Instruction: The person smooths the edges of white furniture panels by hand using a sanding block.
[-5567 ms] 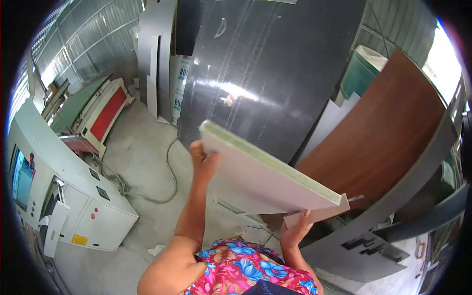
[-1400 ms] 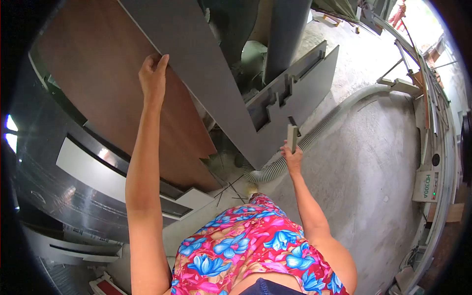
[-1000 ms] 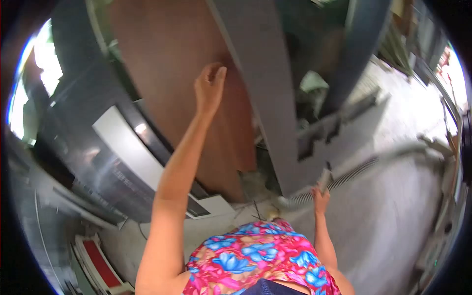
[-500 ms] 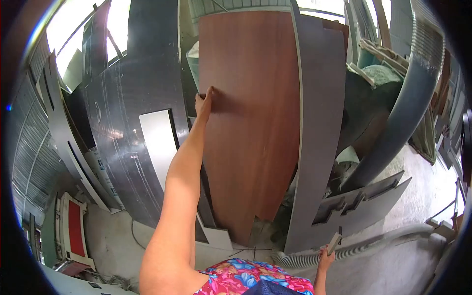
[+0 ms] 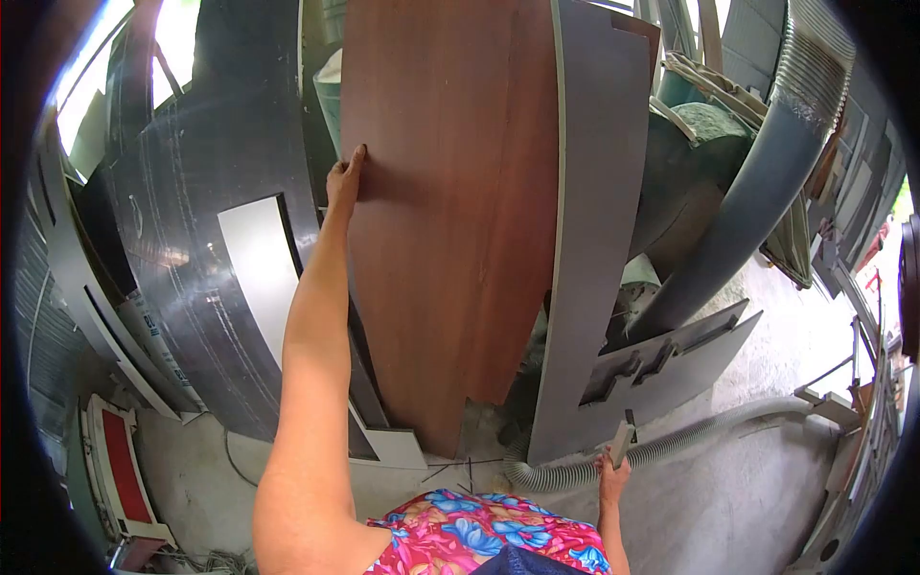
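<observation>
A tall reddish-brown wood panel [image 5: 441, 192] stands upright in front of me, its lower edge notched and near the floor. My left hand [image 5: 346, 177] is stretched far forward and grips the panel's left edge, thumb on the front face, the other fingers partly hidden behind it. Down at the lower right, my right hand [image 5: 611, 470] is closed around a short, pale strip of board [image 5: 622, 441] that points upward. A tall grey board [image 5: 594, 192] stands just right of the brown panel.
Dark sheets [image 5: 206, 240] and a white piece [image 5: 259, 273] lean at left. A thick duct [image 5: 743, 192] slopes down at right, above a low board with cutouts [image 5: 671, 359]. A ribbed hose [image 5: 671, 446] crosses the floor. A red-fronted machine [image 5: 120, 460] stands lower left.
My view has shifted, so the panels and both hands now appear further left and slightly higher. The left hand keeps its grip on the panel; the right still holds the strip.
</observation>
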`<act>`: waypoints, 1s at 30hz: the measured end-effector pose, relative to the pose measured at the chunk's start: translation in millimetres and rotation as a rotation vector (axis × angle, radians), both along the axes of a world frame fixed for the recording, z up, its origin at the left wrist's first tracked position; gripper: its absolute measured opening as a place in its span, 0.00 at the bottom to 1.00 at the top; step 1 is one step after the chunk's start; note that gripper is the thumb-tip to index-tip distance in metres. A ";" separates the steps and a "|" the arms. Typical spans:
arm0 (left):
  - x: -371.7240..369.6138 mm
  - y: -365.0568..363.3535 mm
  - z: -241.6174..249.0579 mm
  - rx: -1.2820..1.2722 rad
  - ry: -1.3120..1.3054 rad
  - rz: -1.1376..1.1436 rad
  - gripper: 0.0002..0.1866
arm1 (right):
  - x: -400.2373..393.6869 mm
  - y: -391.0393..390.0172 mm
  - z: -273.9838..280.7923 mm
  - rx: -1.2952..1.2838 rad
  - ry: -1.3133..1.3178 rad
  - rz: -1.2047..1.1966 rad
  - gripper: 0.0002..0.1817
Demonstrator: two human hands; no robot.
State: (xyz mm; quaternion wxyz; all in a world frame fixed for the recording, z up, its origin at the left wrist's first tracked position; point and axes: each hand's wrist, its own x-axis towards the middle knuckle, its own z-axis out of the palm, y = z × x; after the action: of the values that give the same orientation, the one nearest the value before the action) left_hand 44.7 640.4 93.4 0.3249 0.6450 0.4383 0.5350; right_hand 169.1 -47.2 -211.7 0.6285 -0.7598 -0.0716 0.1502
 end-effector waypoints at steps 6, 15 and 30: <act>-3.1 2.8 -2.5 0.010 0.053 -0.030 0.38 | -5.1 26.8 26.0 0.061 -0.001 0.072 0.12; 8.2 -44.3 4.3 -0.039 -0.066 0.124 0.36 | -15.2 62.8 37.3 0.020 -0.024 0.218 0.13; -468.1 -553.1 -570.0 -1.355 0.683 0.367 0.22 | -40.1 145.8 -58.7 -0.565 -0.436 1.148 0.17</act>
State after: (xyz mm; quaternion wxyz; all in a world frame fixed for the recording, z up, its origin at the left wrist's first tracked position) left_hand -423.4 87.3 -476.6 0.4015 0.3521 0.8449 -0.0325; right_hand 129.1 98.6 -270.4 0.1972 -0.7493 -0.5473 0.3165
